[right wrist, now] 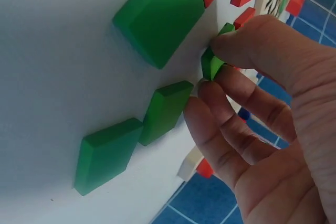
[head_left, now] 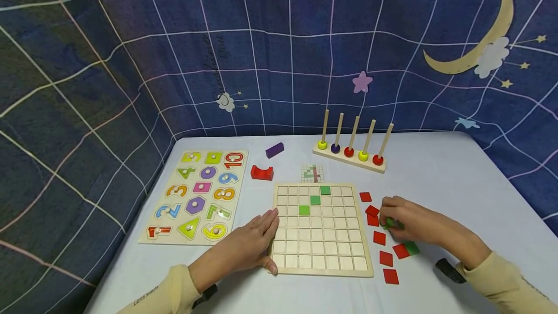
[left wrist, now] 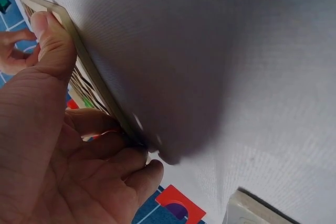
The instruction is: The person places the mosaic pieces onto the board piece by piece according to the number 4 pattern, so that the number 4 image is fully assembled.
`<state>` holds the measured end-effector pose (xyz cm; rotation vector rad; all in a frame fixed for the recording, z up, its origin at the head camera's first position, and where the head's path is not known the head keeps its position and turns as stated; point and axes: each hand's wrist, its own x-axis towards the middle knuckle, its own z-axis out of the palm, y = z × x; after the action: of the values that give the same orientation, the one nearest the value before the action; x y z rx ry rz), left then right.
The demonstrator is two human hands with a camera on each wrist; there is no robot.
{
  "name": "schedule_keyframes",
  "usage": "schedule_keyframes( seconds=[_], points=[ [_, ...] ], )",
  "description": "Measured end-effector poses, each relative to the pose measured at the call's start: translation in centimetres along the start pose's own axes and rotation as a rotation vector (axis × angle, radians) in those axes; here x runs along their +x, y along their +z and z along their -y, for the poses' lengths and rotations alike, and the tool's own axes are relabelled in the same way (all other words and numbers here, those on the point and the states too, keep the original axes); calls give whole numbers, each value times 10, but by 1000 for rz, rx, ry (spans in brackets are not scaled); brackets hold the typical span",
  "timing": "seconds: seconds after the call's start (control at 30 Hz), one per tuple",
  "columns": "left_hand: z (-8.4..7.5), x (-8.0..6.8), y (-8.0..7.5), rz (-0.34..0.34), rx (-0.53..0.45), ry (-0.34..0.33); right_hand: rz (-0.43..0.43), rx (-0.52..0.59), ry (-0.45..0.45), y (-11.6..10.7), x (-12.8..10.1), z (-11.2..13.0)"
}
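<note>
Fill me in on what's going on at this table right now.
A person sits at a light table with a wooden grid board in front of them. The left hand rests against the board's left edge, steadying it. The right hand pinches a green tile picked from the loose red tiles and green ones beside the board. Three green tiles already sit in the grid in a diagonal. A small pattern card lies just beyond the board.
</note>
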<state>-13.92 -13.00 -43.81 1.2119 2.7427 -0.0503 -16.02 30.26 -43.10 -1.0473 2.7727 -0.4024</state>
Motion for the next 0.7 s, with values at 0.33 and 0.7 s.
schedule_keyframes(
  seconds=[0.33, 0.7],
  points=[
    [1, 0, 2, 23, 6, -1, -24, -11, -8, -3, 3, 5],
    [0, -1, 0, 25, 18, -4, -99, -26, -134, 0, 23, 21]
  ],
)
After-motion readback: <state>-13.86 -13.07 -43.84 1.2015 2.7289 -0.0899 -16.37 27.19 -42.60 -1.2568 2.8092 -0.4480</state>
